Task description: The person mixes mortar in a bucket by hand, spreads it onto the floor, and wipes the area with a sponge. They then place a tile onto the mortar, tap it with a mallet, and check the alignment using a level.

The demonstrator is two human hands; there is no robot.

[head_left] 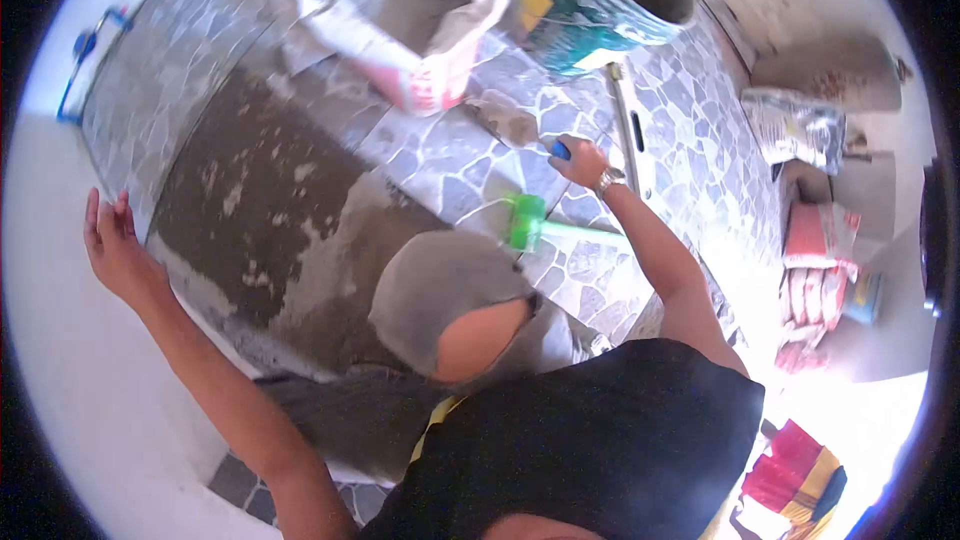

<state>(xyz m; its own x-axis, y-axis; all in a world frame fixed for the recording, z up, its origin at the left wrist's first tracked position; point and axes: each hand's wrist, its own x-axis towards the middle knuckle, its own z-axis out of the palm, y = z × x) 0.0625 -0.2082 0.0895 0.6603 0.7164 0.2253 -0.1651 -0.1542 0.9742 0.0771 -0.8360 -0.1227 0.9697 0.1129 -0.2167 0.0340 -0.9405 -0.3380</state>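
My right hand (582,164), with a watch on its wrist, is closed around the blue handle of a trowel (508,124). The trowel's blade carries grey mortar and lies over the patterned tiles, just below an open white and red sack (437,80). Nearby rests a green-headed mallet (526,222), its pale handle pointing right. My left hand (122,248) is raised beside the white wall with its fingers apart and nothing in it. A bed of dark mortar (255,200) lies between my arms, partly hidden by a rounded grey-cloth shape that looks like my bent knee.
At the back stands a green bucket (575,25) with grey material inside. A spirit level (634,135) lies on the stone-patterned tiles (690,130). Several bags, including a silver one (800,130) and a red one (815,232), line the right wall. A blue-handled tool (84,45) is at the left.
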